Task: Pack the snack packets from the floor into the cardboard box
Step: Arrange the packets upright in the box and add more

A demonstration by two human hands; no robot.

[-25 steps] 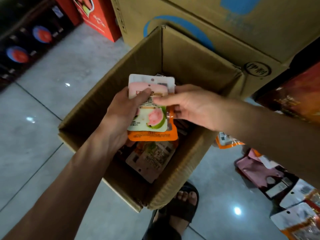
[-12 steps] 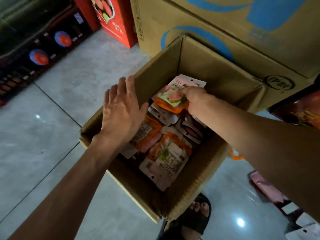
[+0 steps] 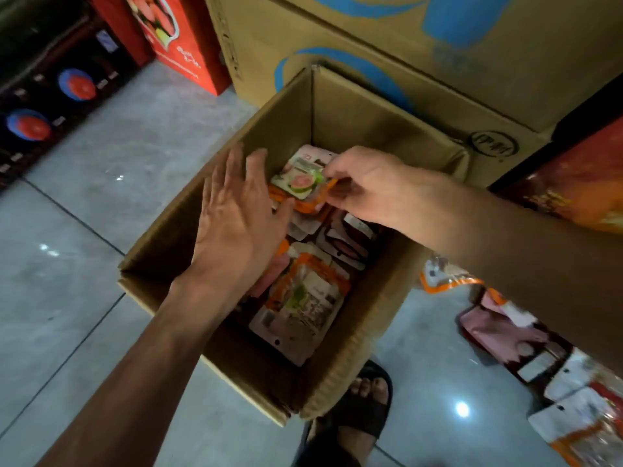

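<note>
The right hand [image 3: 367,187] pinches a small stack of snack packets low inside the far end of the cardboard box [image 3: 371,126]. A guava packet [image 3: 300,182] lies on top of an orange-edged packet [image 3: 303,205], and the fingers are curled round their right edge. The left hand [image 3: 236,224] is released, with flat, straight fingers over the box's left wall. Its thumb is close beside the stack, though whether it touches cannot be told. The step appears to be setting this stack down on the packed pile [image 3: 303,305], which lies loose and overlapping across the bottom. To do it well, lower the stack until it rests flat against the far wall before letting go, so the two packets do not slide apart or stand on edge. The flat left hand is well placed to steady the stack's near edge and press it level as the right fingers slip out sideways. Glossy film will probably slide readily, so release late and low. Filling the far end first and squaring each layer should leave room, since many loose packets [image 3: 499,332] remain on the floor [image 3: 101,197] to the right, beside the box. A foot in a black sandal [image 3: 364,399] stands at the box's near corner, which may help keep the box from shifting.
</note>
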